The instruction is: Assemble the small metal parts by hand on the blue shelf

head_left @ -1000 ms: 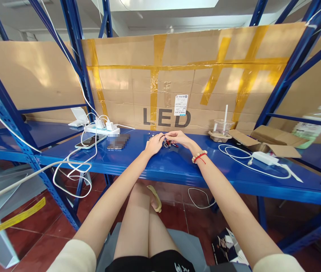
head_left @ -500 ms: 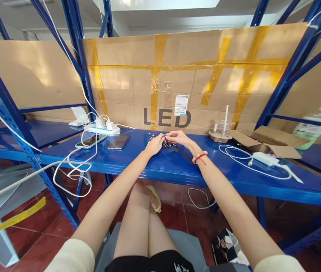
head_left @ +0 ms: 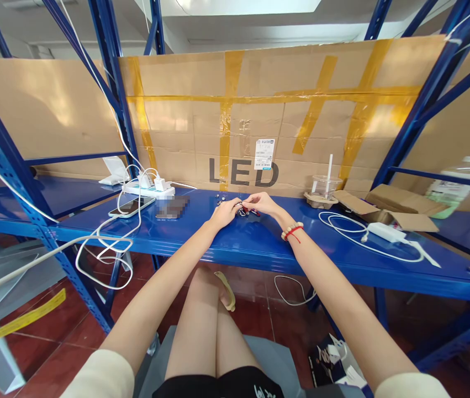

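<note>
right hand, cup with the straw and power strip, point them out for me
Right hand (head_left: 263, 203): head view, on the back of the hand.
Cup (head_left: 320, 187): head view, on its clear side.
Power strip (head_left: 165, 194): head view, near the right end of its white body.

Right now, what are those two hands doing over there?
A seated person has their left hand and right hand close together at some small red and dark pieces on the blue table. Anything between the fingertips is too small to make out. Off to the left, a phone lies near a power strip.
</note>
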### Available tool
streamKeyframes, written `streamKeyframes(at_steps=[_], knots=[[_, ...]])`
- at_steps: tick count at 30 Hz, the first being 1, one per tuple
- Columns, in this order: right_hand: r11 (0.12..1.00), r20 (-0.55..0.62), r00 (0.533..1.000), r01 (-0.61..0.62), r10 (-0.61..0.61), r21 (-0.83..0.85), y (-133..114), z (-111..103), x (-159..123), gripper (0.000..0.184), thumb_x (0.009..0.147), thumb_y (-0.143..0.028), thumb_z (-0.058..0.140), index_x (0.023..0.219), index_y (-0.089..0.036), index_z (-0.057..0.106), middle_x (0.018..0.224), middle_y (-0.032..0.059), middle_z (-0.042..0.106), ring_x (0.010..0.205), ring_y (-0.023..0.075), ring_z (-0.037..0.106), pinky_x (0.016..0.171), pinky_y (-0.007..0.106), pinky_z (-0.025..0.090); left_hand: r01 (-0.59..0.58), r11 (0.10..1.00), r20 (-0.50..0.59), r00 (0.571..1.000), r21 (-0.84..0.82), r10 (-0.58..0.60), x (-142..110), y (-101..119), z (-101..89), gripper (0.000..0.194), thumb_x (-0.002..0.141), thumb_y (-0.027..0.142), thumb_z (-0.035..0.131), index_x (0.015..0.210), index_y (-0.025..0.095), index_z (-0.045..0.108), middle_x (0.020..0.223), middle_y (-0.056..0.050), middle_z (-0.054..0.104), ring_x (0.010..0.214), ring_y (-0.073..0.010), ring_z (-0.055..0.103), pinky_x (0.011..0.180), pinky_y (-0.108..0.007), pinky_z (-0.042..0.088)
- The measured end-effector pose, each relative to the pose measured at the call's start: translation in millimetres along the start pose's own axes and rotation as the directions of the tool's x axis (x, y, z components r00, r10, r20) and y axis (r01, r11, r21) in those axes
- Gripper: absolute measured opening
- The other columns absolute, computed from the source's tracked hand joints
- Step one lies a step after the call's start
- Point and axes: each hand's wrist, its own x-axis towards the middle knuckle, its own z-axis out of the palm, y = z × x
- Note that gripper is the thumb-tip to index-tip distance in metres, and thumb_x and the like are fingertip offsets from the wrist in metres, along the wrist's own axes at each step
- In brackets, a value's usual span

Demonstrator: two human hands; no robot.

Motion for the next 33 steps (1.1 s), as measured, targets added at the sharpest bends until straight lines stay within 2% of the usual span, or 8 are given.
streamKeyframes(at_steps=[3, 6, 12, 21, 25, 28, 33], knots=[[1.0, -0.002, 1.0, -0.025, 0.025, -0.008, -0.8, 0.2, -0.5, 0.038, 0.053, -0.048, 0.075, 0.063, -0.012, 0.066, 0.053, 0.0027, 0.061, 0.04, 0.0059, 0.042, 0.039, 0.02, 0.031, 0.025, 1.0, 0.012, 1.0, -0.003, -0.025, -0.7, 1.7, -0.9, 0.029, 0.089, 0.036, 0.032, 0.1, 0.027, 0.057, 0.093, -0.001, 0.066, 0.093, -0.0168, 0.059, 0.08, -0.028, 0.044], [0.997, -0.02, 0.997, -0.077, 0.077, 0.003, -2.0, 0.8, 0.2, 0.037, 0.052, -0.046, 0.076, 0.064, -0.013, 0.067, 0.053, 0.0021, 0.06, 0.043, 0.0068, 0.045, 0.04, 0.02, 0.033, 0.049, 0.999, 0.009, 0.999, -0.024, -0.048, -0.9, 2.2, -1.3, 0.027, 0.088, 0.035, 0.034, 0.108, 0.029, 0.052, 0.094, 0.0, 0.066, 0.094, -0.0171, 0.059, 0.082, -0.029, 0.044], [0.98, -0.05, 0.98, -0.189, 0.192, 0.056, -9.3, 2.8, -1.9, 0.031, 0.054, -0.041, 0.077, 0.065, -0.014, 0.068, 0.055, 0.0017, 0.059, 0.051, 0.0081, 0.049, 0.044, 0.019, 0.035, 0.027, 0.999, -0.003, 1.0, -0.042, -0.027, 0.2, 0.9, -0.4, 0.028, 0.088, 0.034, 0.033, 0.112, 0.03, 0.048, 0.091, 0.0, 0.066, 0.091, -0.0185, 0.06, 0.082, -0.032, 0.044], [0.973, -0.038, 0.974, -0.22, 0.224, 0.074, -15.9, 3.0, -5.0, 0.031, 0.055, -0.043, 0.077, 0.067, -0.015, 0.069, 0.06, 0.0024, 0.06, 0.057, 0.0089, 0.05, 0.047, 0.018, 0.035, 0.034, 0.999, -0.036, 0.999, -0.017, -0.035, 1.0, -0.3, 1.6, 0.025, 0.088, 0.033, 0.035, 0.106, 0.027, 0.051, 0.098, -0.002, 0.065, 0.095, -0.0181, 0.058, 0.081, -0.03, 0.044], [0.967, -0.045, 0.967, -0.246, 0.249, 0.065, -15.7, 3.7, -4.5, 0.032, 0.053, -0.044, 0.078, 0.066, -0.015, 0.069, 0.058, 0.0023, 0.059, 0.055, 0.0085, 0.049, 0.045, 0.018, 0.034, 0.04, 0.999, -0.031, 0.999, -0.009, -0.04, 1.6, -0.2, 1.8, 0.024, 0.088, 0.032, 0.036, 0.104, 0.026, 0.052, 0.092, -0.002, 0.065, 0.092, -0.0182, 0.059, 0.079, -0.03, 0.044], [0.963, -0.042, 0.963, -0.264, 0.267, 0.063, -16.8, 4.3, -5.1, 0.033, 0.054, -0.044, 0.078, 0.066, -0.015, 0.069, 0.059, 0.0026, 0.06, 0.055, 0.0082, 0.049, 0.044, 0.018, 0.033, 0.018, 1.0, -0.038, 0.999, -0.006, -0.018, 2.7, -1.7, 2.6, 0.024, 0.088, 0.031, 0.036, 0.103, 0.026, 0.053, 0.092, -0.002, 0.065, 0.091, -0.0184, 0.059, 0.079, -0.029, 0.045], [0.949, -0.065, 0.947, -0.311, 0.313, 0.045, -21.9, 5.7, -6.5, 0.032, 0.055, -0.041, 0.078, 0.066, -0.013, 0.067, 0.063, 0.0027, 0.061, 0.061, 0.0088, 0.052, 0.045, 0.016, 0.033, -0.055, 0.998, -0.064, 0.996, 0.023, 0.056, 6.7, -8.0, 6.9, 0.025, 0.088, 0.027, 0.036, 0.102, 0.023, 0.057, 0.104, -0.003, 0.062, 0.098, -0.0176, 0.056, 0.083, -0.028, 0.043]])
